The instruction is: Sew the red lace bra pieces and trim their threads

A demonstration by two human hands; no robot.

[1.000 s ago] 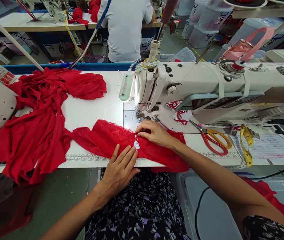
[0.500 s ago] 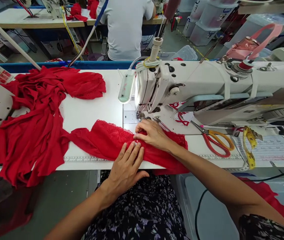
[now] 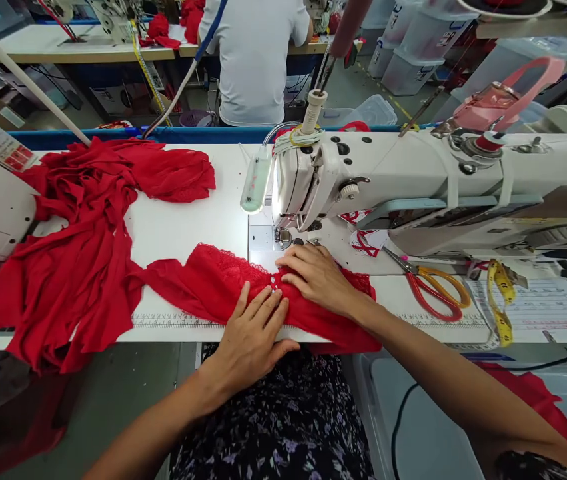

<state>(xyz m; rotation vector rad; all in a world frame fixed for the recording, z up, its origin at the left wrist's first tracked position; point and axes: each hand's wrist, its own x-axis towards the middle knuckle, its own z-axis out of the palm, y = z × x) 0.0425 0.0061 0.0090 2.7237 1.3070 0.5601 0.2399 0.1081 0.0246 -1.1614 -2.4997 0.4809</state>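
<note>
A red garment with a lace edge (image 3: 213, 270) lies spread along the front of the sewing table, below the needle area of a white sewing machine (image 3: 388, 160). My left hand (image 3: 256, 333) rests flat on its lower middle, fingers stretched and slightly apart. Over the garment's upper middle lies my right hand (image 3: 318, 277), fingers extended and a little bent, palm down on the cloth. Between the fingertips of both hands shows a small whitish decoration (image 3: 274, 283), too small to name. Part of the garment is hidden beneath my hands.
A heap of red fabric (image 3: 83, 227) covers the table's left. Orange-handled scissors (image 3: 436, 290), a yellow tape measure (image 3: 500, 300) and a written sheet (image 3: 553, 303) lie right. Printed ruler marks (image 3: 178, 321) run along the front edge. A co-worker's back (image 3: 253, 63) is ahead.
My right hand has shifted slightly right and its fingers have flattened, so more of the whitish decoration shows. My left hand stays on the cloth. The whole view has shifted a little.
</note>
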